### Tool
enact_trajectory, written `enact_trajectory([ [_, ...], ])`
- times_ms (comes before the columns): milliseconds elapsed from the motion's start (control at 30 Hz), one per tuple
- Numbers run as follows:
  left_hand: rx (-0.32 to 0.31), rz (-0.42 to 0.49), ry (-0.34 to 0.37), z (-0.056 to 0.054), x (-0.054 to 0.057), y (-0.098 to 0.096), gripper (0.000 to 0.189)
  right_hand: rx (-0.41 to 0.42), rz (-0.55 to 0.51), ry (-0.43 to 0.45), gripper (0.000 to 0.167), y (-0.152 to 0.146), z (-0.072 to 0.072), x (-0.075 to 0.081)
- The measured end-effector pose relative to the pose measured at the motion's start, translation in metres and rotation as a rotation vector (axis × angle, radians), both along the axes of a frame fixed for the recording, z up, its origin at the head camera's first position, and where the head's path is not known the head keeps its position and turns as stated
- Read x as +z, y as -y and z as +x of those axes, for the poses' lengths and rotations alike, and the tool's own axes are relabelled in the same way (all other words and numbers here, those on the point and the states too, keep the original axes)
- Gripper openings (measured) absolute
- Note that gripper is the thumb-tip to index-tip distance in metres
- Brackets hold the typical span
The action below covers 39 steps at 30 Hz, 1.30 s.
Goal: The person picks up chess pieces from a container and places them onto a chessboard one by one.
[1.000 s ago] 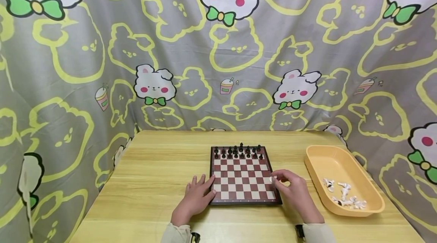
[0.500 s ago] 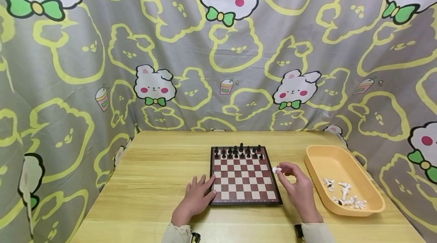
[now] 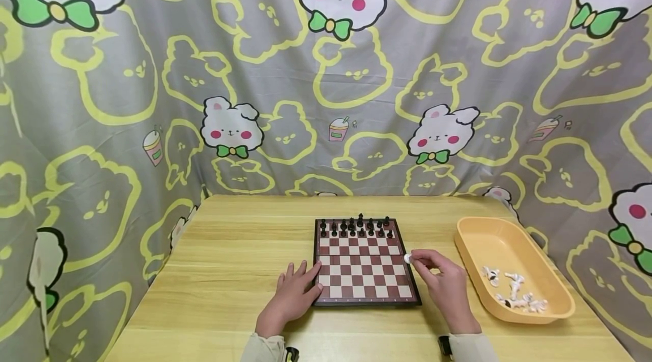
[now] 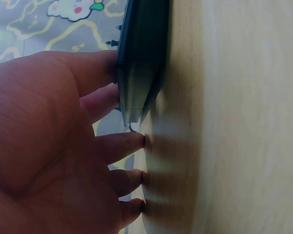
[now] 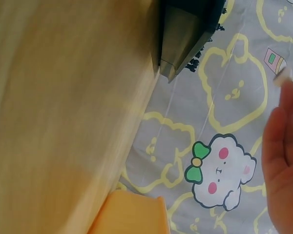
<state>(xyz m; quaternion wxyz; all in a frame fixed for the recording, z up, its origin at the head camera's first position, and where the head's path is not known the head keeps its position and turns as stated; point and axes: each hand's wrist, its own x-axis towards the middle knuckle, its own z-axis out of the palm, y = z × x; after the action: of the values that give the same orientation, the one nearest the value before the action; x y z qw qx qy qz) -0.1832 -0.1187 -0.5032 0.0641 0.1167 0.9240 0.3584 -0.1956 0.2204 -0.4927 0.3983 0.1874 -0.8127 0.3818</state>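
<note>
A brown-and-cream chessboard [image 3: 365, 260] lies on the table, with black chess pieces [image 3: 360, 232] standing in two rows at its far end. My right hand [image 3: 448, 288] pinches a white chess piece [image 3: 408, 258] between thumb and fingers, at the board's right edge. In the right wrist view the same piece [image 5: 282, 78] shows blurred at the fingertips, and its kind is unclear. My left hand [image 3: 292, 294] lies spread at the board's left side. In the left wrist view its thumb and index finger touch the board's edge [image 4: 145, 63], while other fingertips rest on the wood.
An orange-yellow tray [image 3: 484, 240] stands to the right of the board, several white chess pieces [image 3: 515, 283] lying at its near end. The wooden table [image 3: 229, 260] extends left of the board. A patterned curtain [image 3: 285, 124] surrounds the table behind and at both sides.
My right hand has drawn the white piece off the right-hand squares, out and away, then brought it slightly back toward the board's edge. My left hand has stayed in place.
</note>
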Motion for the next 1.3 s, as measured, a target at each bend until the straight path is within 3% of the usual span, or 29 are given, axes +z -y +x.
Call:
enact_trajectory([
  [600,-0.017,-0.02,0.003,-0.0085,0.0053,0.0005,0.056,-0.039,0.143,0.363,0.018,0.0013,-0.0016,0.0051],
  [1300,-0.011,-0.021,0.017,-0.0019,-0.001,0.0015,0.055,-0.016,0.158,0.508,0.015,0.0017,0.0038,0.0028],
])
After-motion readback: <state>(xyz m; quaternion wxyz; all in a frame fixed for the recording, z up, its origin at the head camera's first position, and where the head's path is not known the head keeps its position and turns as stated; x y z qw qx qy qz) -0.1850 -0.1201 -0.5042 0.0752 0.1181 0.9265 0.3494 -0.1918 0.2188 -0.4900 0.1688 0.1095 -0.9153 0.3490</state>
